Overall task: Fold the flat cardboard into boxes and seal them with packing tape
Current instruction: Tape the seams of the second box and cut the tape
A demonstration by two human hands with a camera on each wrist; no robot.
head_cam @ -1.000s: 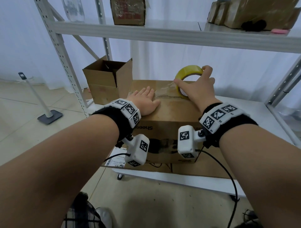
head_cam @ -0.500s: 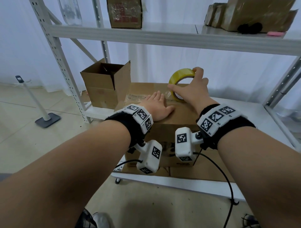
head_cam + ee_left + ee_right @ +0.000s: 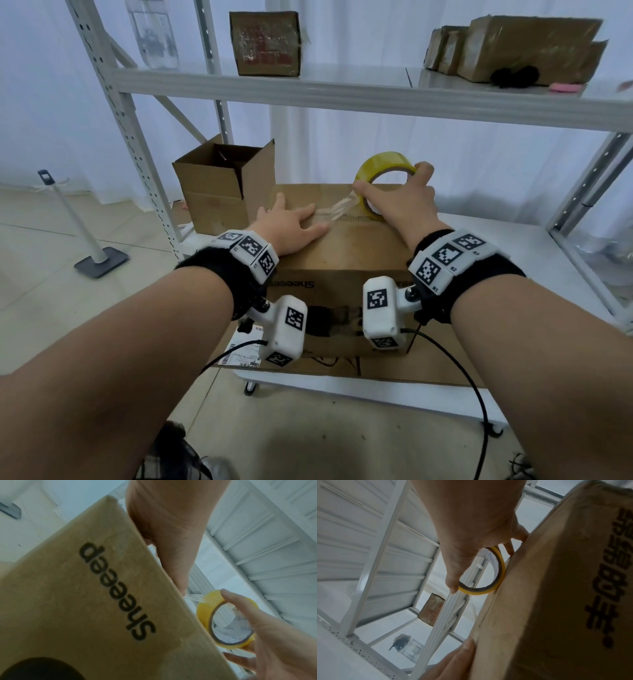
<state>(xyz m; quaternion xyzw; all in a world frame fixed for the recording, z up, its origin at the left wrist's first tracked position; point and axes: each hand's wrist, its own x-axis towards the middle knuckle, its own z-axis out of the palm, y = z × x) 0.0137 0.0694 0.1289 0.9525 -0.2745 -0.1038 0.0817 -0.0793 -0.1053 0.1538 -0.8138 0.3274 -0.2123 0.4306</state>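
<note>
Main box point(image 3: 342, 253): matt brown corrugated cardboard w/ black print, slightly scuffed; open box point(image 3: 222, 192) behind it same matt cardboard. Tape roll point(image 3: 383, 164): glossy yellow-tinted plastic film, pulled strip point(image 3: 337, 209) clear, wrinkled and shiny. Shelf frame point(image 3: 342, 99) is white painted metal, smooth semi-matt; wrist bands point(image 3: 507, 274) fuzzy black cloth, marker blocks point(image 3: 383, 311) smooth white plastic; floor tiles point(image 3: 41, 284) pale, smooth.

Both forearms extend forward, bare, each wrist carrying a black band with a marker block and camera. Left hand point(image 3: 291, 229): palm down, fingers straight and spread, pressed flat on the box point(image 3: 342, 253) top, thumb angled toward the right hand. Right hand point(image 3: 397, 202): set farther forward, fingers curled over the tape roll point(image 3: 380, 168), index finger extended along its near side, grip closed on the roll.
</note>
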